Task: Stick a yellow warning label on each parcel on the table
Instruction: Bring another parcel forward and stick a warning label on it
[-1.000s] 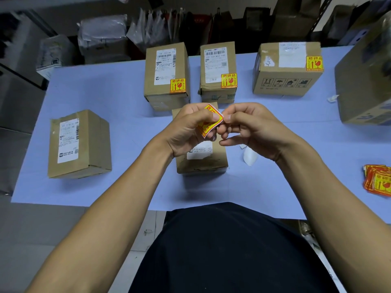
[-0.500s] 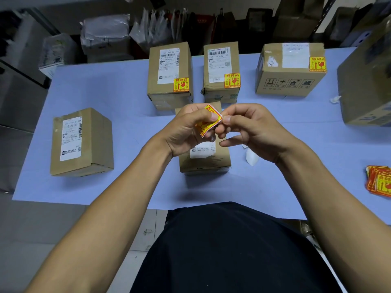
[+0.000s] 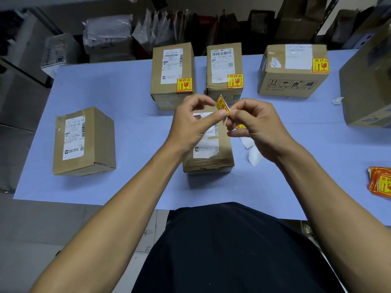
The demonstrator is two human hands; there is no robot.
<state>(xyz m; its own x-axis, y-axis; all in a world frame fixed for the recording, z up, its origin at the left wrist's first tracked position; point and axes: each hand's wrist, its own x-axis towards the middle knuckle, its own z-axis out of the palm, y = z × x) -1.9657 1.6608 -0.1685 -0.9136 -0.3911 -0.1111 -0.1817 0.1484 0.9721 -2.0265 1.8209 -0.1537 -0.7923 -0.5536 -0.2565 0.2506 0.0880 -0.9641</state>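
Above blue table (image 3: 110, 85), both hands pinch yellow label (image 3: 222, 104).

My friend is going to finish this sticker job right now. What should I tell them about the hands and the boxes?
Left hand and right hand both pinch one yellow warning label, held above the middle parcel; it looks like its backing is being peeled off.

Done: the three back parcels each carry a label: back left, back middle, back right.

Left: the middle parcel and the left parcel show no yellow label. The big box at the right edge is only partly in view, so check it.

Spare labels lie at the table's right edge; white backing scraps sit beside the middle parcel.
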